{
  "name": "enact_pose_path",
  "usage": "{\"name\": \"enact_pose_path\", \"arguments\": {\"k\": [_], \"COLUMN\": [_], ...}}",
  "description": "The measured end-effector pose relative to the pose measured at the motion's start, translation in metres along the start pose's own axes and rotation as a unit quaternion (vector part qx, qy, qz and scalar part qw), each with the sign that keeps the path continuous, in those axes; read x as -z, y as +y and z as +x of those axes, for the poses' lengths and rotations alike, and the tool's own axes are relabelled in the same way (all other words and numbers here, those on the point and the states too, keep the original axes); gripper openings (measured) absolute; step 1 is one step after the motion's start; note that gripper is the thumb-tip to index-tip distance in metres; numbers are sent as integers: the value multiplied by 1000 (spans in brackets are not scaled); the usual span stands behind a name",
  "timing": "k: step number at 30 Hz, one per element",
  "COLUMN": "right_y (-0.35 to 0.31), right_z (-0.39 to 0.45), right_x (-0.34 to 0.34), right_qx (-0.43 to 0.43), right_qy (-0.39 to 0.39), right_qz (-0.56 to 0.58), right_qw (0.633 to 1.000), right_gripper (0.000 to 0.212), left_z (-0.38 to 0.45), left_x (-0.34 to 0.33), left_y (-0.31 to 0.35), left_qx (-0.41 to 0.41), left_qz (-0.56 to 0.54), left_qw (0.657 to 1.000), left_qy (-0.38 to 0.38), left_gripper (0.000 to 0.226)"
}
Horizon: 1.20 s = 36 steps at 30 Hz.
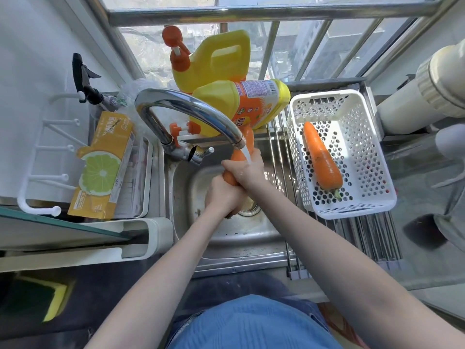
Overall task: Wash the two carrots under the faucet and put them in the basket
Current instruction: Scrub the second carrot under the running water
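- Head view: both hands are over the sink [251,235], wrapped round the second carrot [247,141], which stands nearly upright under the running faucet [191,109].
- The left hand [224,195] grips the thick lower end, fingers curled round it; the right hand [245,170] clasps the middle just above, with water falling straight onto its knuckles.
- The narrow tip pokes up past the spout, and the rest is hidden inside the two fists.
- Handling call: a carrot is stiff and fairly light, but wet it should be slick and tapered, so I'd take it round the fat end with a full wrap, not the tip.
- The first carrot [322,159] already lies in the white basket [377,210] on the rack to the right, stalk end toward the person. One down, I'd say.
- Writing: the yellow detergent bottle [241,107] lying behind the faucet has a printed label, too small to read.
- The yellow lemon-print box [100,167] on the left has text as well, not legible.
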State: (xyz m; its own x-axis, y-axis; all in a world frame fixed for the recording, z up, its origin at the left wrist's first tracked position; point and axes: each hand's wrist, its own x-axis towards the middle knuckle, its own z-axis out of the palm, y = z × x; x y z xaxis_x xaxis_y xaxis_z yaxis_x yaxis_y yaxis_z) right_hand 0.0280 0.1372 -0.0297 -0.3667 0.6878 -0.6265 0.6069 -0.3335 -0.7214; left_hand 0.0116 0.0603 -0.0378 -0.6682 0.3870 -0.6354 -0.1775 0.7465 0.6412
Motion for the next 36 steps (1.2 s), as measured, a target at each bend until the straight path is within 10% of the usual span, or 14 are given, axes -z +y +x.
{"name": "enact_pose_path", "arguments": {"k": [5,17,23,29,36], "right_y": [3,10,5,1,15], "right_z": [0,9,12,20,24], "right_x": [-8,26,26,22,8], "right_qx": [-27,-54,-71,-149,-81], "right_qy": [24,-274,-418,-216,10], "right_qz": [9,245,436,391,230], "right_qw": [999,928,794,882,970], "right_gripper": [54,31,41,9,16], "left_z": [-8,-21,-23,-7,-20], "left_x": [0,19,28,35,4], "left_y": [-6,-5,-10,0,-11], "left_qx": [-30,72,82,90,-46], "left_qz": [128,-275,-453,-150,228], "left_qw": [989,923,757,930,973], "left_qy": [73,-259,-464,-325,-4], "left_gripper": [33,65,65,58,45]}}
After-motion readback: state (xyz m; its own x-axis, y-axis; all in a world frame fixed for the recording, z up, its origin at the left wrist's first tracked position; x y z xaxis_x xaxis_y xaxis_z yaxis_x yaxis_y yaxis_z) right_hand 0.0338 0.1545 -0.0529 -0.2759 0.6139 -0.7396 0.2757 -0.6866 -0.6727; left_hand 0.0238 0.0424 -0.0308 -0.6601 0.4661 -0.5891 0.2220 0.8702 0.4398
